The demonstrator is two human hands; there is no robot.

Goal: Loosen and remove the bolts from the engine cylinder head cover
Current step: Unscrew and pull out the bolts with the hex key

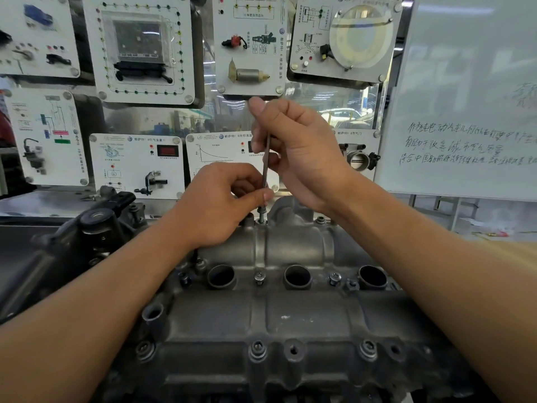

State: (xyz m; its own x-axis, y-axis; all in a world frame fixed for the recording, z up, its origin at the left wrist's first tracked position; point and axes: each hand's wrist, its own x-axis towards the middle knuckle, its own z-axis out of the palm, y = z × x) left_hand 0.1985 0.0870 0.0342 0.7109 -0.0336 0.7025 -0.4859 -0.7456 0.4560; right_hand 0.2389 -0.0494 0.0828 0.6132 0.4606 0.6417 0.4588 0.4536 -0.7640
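The grey engine cover (pixel 290 315) lay in front of the person and filled the lower part of the view. At the far edge of the cover one bolt (pixel 261 214) stood partly raised out of its hole. A thin metal tool (pixel 266 161) stood upright on this bolt. The right hand (pixel 302 152) was closed around the upper part of the tool, above the far edge of the cover. The left hand (pixel 220 205) pinched the lower part of the tool between thumb and fingers, just above the bolt. Two more bolts (pixel 259 277) sat in the middle row of the cover, between the round openings, and others (pixel 258 349) sat along its near edge. Behind the cover hung training panels (pixel 139 48) and a whiteboard (pixel 465 82).
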